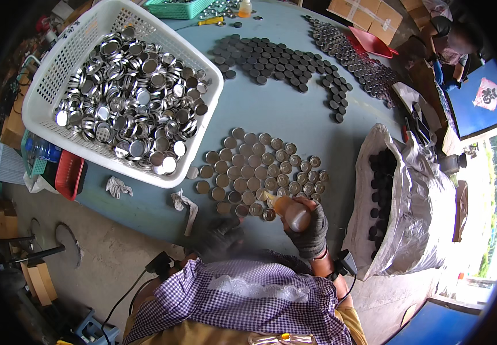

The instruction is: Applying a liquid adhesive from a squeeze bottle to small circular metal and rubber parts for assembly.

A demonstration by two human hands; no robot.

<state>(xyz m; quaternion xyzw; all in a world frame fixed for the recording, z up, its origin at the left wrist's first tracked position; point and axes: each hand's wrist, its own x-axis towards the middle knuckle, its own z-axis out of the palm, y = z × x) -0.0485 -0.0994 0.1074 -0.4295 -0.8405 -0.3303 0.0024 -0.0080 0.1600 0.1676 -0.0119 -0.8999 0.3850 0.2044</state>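
Observation:
My right hand (313, 234), in a dark fingerless glove, is wrapped round a translucent squeeze bottle (295, 215) of amber liquid. The bottle's pale nozzle is tilted to the left, over the near edge of a patch of shallow round metal caps (239, 184) spread on the blue-green table (248, 109). Some caps toward the right of the patch show a ringed inside; those on the left look plain. My left hand (223, 234), also gloved in dark cloth, is by the front edge of the patch. Motion smears it, so its fingers and anything in them cannot be made out.
A large white basket (194, 132) heaped with metal caps stands at the left. Dark round discs (277, 60) and more small metal pieces (346, 54) lie farther back. A white sack (421, 201) of dark discs stands right. Another person (452, 49) is at the far right.

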